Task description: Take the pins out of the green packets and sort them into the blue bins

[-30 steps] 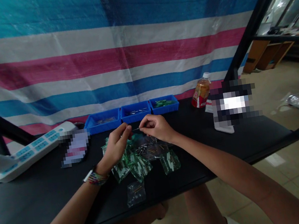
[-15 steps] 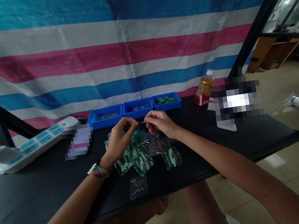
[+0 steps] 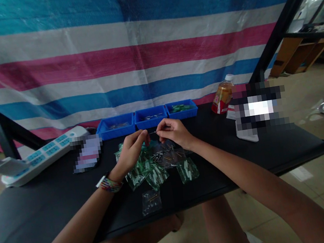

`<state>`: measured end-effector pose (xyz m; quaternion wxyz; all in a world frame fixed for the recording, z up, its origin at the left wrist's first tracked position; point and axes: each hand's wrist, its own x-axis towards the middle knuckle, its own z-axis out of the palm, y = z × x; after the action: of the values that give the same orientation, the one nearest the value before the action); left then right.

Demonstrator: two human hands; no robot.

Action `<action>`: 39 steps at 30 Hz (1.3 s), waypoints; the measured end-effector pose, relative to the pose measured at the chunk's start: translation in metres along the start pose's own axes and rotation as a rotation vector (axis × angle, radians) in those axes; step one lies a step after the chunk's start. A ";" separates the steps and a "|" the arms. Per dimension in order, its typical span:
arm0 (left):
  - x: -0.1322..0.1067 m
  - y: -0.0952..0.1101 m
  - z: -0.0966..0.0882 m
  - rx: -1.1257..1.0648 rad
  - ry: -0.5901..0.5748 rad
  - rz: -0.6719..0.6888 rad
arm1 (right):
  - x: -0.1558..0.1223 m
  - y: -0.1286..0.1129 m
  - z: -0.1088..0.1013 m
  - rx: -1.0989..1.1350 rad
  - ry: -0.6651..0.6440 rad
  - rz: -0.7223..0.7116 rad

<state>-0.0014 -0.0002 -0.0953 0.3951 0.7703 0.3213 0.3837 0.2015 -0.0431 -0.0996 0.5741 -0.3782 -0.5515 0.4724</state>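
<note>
1. Head view: the left hand (image 3: 133,146) is narrow, its thumb and forefinger pinched together at 1 end of a thin rod (image 3: 152,132).
2. The right hand (image 3: 176,132) pinches the other end of the rod between thumb and forefinger, its other fingers curled below. The rod lies roughly level in the short gap between the 2 hands, above the table (image 3: 56,210); its finer detail is too small to tell.
3. A bracelet (image 3: 110,184) of woven colours circles the left wrist.
4. Below the hands lies a heap of green bags (image 3: 139,173), partly hidden by the left hand; pale sticks show through the plastic.
5. Beside the heap, on its right, is a clear bag (image 3: 172,157) with thin dark and brassy pieces.
6. 1 separate green bag (image 3: 188,170) lies just right of the heap, and 1 small clear bag (image 3: 151,202) lies nearer the table's front edge.
7. Behind the hands, 3 blue trays stand in a row: the left tray (image 3: 118,133), the middle tray (image 3: 151,122) with thin rods inside, and the right tray (image 3: 183,115) with green bags.
8. A power strip (image 3: 47,152) lies on the far left; a drink bottle (image 3: 221,96) stands right of the trays.
</note>
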 end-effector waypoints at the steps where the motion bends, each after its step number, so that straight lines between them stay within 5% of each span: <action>1: 0.000 0.000 0.000 -0.007 -0.002 -0.004 | 0.000 -0.001 0.000 -0.010 -0.008 0.002; 19: -0.004 0.002 0.004 -0.081 0.050 0.019 | 0.007 -0.001 -0.005 0.084 0.060 0.066; 28: -0.001 0.007 0.000 -0.106 0.164 -0.031 | 0.040 0.008 -0.029 -0.222 0.227 -0.001; 30: -0.001 0.005 -0.001 -0.078 0.160 -0.034 | 0.030 0.011 -0.034 -0.358 0.157 -0.026; 34: -0.001 -0.001 0.000 -0.039 0.139 -0.036 | 0.012 0.010 -0.036 -0.700 -0.212 0.020; 39: -0.001 -0.002 0.000 -0.022 0.130 -0.029 | 0.010 0.002 -0.039 -0.887 -0.325 -0.013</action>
<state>-0.0025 0.0002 -0.0977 0.3873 0.7346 0.3532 0.4308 0.2392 -0.0295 -0.1030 0.2665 -0.5047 -0.7851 0.2404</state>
